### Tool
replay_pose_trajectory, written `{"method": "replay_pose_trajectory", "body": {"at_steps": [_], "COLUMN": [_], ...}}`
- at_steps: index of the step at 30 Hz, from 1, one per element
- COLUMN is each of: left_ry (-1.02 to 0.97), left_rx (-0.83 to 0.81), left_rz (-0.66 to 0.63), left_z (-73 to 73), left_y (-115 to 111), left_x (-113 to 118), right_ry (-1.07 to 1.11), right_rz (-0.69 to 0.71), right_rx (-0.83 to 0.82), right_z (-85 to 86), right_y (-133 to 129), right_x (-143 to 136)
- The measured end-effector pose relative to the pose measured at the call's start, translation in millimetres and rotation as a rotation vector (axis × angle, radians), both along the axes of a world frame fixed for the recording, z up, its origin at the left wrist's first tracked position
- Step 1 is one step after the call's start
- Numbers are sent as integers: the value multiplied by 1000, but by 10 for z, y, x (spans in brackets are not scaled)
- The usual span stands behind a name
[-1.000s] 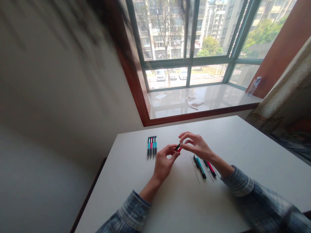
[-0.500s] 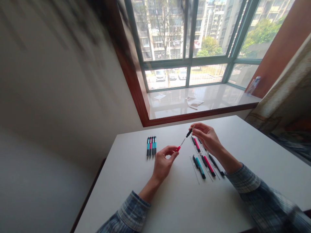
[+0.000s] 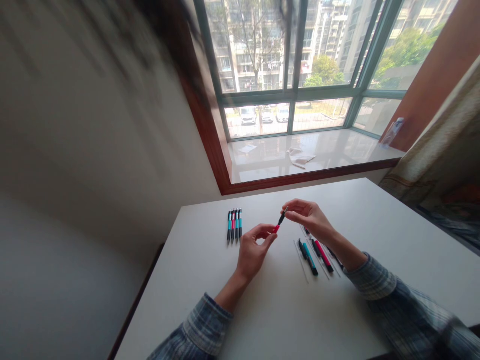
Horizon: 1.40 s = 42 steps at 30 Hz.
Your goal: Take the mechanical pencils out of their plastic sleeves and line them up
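Note:
Between finger and thumb, my left hand [image 3: 253, 250] grips a red pen barrel [image 3: 276, 229] over the white table [image 3: 270, 310]. My right hand [image 3: 311, 220] pinches a black pen part [image 3: 282, 217], whose lower end meets the top of the red barrel. Several pens [image 3: 234, 226] with blue or red barrels lie side by side left of my left hand. Below my right hand are loose pen parts: a teal barrel [image 3: 310, 259], a red barrel [image 3: 324, 257], black pieces and thin white refills [image 3: 301, 262]. My right hand and forearm partly hide other parts.
Behind the table is a window ledge [image 3: 262, 167] with papers [image 3: 301, 159] and a clear bottle [image 3: 392, 133] on it. A curtain [image 3: 431, 135] hangs at the right, and a wall stands at the left.
My right hand has moved left and down with the black part, closing the gap to the red barrel. The refill that stuck out of the barrel is now covered. My left hand has barely moved.

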<state>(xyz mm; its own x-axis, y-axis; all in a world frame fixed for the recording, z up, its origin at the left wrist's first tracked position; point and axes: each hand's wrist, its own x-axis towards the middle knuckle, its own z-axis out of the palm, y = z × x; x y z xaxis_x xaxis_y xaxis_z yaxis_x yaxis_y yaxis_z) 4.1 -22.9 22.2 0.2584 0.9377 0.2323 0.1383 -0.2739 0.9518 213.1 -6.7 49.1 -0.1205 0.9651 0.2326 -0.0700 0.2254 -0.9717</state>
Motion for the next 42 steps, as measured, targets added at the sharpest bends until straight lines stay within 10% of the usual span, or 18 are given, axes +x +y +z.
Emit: {"method": "replay_pose_trajectory", "body": {"at_steps": [42], "left_ry": [42], "left_rx": [35], "left_rz": [35], "left_z": [40], "left_y": [4], "left_x": [27], "right_ry": [-255], "right_rz": [55], "right_rx": [136], "right_z": [-16], "right_y": [-15], "right_x": [6]}}
